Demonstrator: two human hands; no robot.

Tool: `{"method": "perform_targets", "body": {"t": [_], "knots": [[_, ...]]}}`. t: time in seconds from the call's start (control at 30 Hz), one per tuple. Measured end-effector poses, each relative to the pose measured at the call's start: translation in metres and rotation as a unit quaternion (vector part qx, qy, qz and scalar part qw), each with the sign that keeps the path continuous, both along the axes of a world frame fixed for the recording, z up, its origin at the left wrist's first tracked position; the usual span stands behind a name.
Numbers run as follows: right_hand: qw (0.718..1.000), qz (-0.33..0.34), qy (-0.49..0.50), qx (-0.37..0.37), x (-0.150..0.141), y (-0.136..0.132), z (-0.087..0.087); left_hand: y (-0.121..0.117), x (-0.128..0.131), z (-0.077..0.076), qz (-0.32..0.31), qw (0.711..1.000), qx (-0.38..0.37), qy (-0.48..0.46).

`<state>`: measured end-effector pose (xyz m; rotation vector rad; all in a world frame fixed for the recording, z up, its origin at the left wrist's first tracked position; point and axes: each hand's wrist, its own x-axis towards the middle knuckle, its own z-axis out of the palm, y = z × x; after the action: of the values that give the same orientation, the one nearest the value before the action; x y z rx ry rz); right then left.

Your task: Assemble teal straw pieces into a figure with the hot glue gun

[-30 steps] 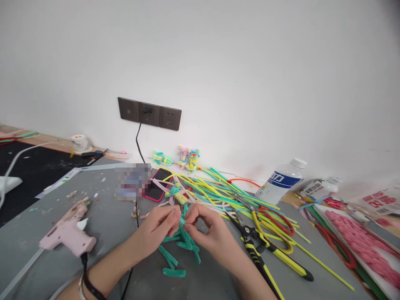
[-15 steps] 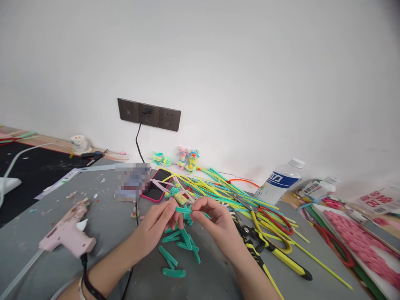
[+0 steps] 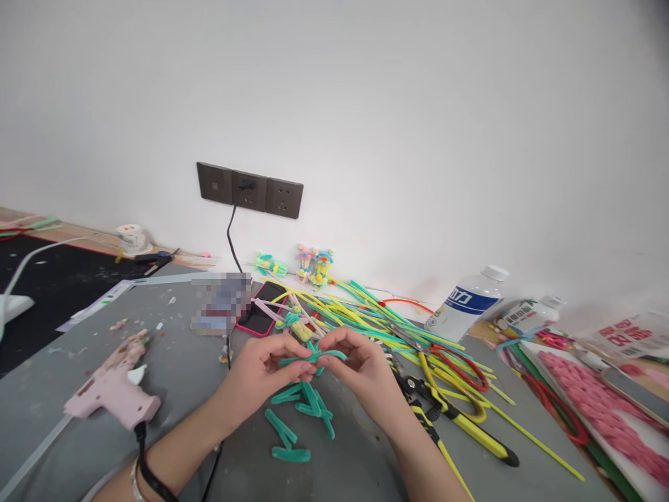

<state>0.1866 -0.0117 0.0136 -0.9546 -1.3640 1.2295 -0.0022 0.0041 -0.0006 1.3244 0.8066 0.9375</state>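
Both my hands meet over the grey table (image 3: 182, 362), pinching one teal pipe-cleaner piece (image 3: 313, 358) between them. My left hand (image 3: 258, 373) grips its left end, fingers closed. My right hand (image 3: 360, 366) grips its right end, fingers curled. The piece lies roughly level, slightly bowed. Beneath the hands lie several folded teal pipe-cleaner pieces (image 3: 300, 418) on the table.
A pink glue gun (image 3: 112, 390) lies at left with its black cord. Scissors (image 3: 454, 411) and yellow-handled pliers lie at right on a heap of coloured pipe cleaners (image 3: 366, 317). A phone (image 3: 261, 314), water bottle (image 3: 465, 303), small finished figures (image 3: 313, 265) and pink pieces (image 3: 606, 404) surround.
My hands lifted a teal piece off the pile, turned it level and drew slightly apart along it. Nothing else on the table has moved.
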Motion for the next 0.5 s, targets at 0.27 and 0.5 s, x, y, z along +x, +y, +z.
{"method": "perform_targets", "body": {"t": [0.27,0.5], "knots": [[0.996,0.066,0.031,-0.059,0.003,0.001,0.001,0.0,0.0,0.004,-0.044,0.999,-0.025,-0.017],[0.99,0.123,0.028,-0.07,0.002,-0.004,0.011,0.001,-0.001,0.005,-0.096,0.992,-0.072,-0.037]]}}
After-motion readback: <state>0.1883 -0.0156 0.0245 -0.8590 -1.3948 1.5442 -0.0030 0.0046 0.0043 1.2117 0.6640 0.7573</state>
